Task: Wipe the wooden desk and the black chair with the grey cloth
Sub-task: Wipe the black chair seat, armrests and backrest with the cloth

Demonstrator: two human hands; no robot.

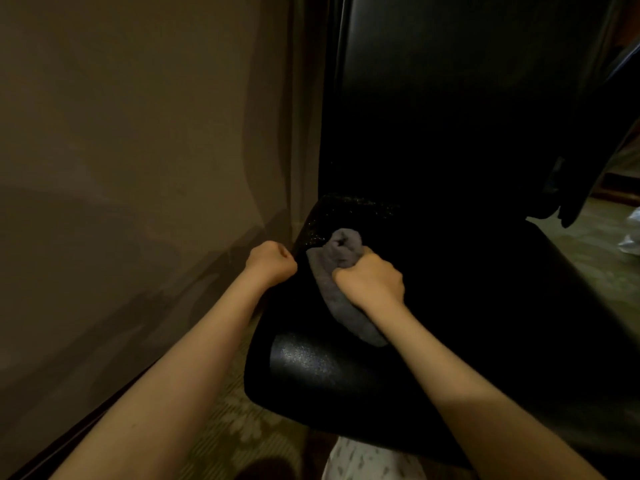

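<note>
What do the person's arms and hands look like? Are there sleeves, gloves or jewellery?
The left forearm and right forearm are bare to the frame edge: no sleeves. The left hand and right hand wear no gloves; no watch, bracelet or ring is visible.

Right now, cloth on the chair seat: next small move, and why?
Probably pull the grey cloth toward the seat's near edge. The right hand grips it bunched on the black chair, back-left of its seat by the backrest, so most of the seat lies nearer the person. The left hand is curled at the seat's left edge.
</note>
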